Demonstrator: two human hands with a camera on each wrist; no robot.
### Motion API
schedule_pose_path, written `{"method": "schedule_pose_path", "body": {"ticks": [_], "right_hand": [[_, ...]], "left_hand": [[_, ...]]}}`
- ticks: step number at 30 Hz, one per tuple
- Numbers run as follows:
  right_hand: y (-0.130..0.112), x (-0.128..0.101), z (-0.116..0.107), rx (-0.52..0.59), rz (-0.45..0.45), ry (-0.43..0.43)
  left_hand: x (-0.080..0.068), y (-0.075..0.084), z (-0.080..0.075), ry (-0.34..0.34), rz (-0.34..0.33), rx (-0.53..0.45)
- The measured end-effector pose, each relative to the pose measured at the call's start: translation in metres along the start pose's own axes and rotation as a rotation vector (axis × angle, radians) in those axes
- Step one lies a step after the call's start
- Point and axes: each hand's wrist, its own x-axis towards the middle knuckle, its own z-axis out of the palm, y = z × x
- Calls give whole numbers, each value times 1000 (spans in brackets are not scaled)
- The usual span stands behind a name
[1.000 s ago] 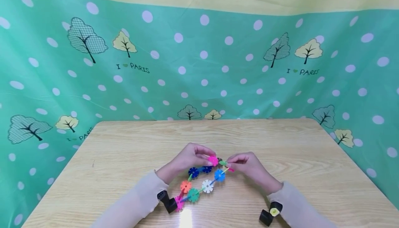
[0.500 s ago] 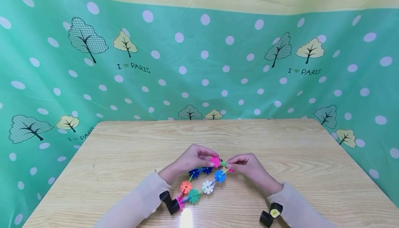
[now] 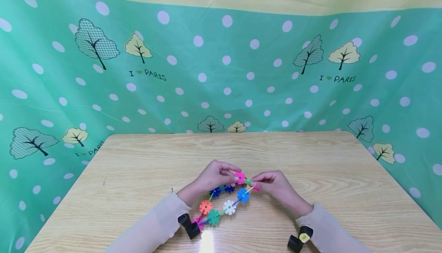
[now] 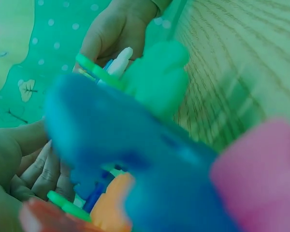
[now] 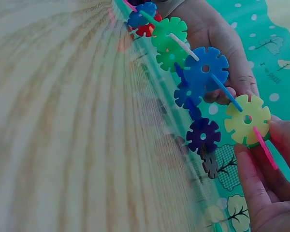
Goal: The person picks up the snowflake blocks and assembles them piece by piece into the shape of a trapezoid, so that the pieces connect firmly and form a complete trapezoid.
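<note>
A looped chain of coloured snowflake discs (image 3: 229, 207) joined by thin sticks lies on the wooden table (image 3: 138, 161), with its far end lifted between both hands. My left hand (image 3: 233, 173) pinches the pink disc (image 3: 239, 177) at the top of the loop. My right hand (image 3: 254, 182) pinches the chain's other end by a green piece and a pink stick (image 5: 266, 147). In the right wrist view the yellow disc (image 5: 247, 118) sits by my right fingers (image 5: 253, 188), and blue (image 5: 205, 67) and green discs (image 5: 169, 34) run toward the left hand (image 5: 217, 34). The left wrist view is filled with blurred discs (image 4: 135, 145).
A green polka-dot cloth with trees (image 3: 224, 72) hangs behind the table and around its sides. Black wrist cameras sit on both sleeves (image 3: 189, 227) (image 3: 297, 240). Bare wood stretches left, right and beyond the hands.
The left hand and the pink disc have shifted slightly right, toward the right hand. The rest of the chain has barely moved.
</note>
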Motion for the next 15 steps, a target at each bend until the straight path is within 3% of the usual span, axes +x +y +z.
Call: {"method": "schedule_pose_path", "body": {"ticks": [9, 15], "right_hand": [[1, -1, 5, 40, -33, 21], [1, -1, 8, 69, -70, 25]], "left_hand": [[-1, 1, 3, 48, -78, -65], [-2, 1, 5, 55, -87, -117]]}}
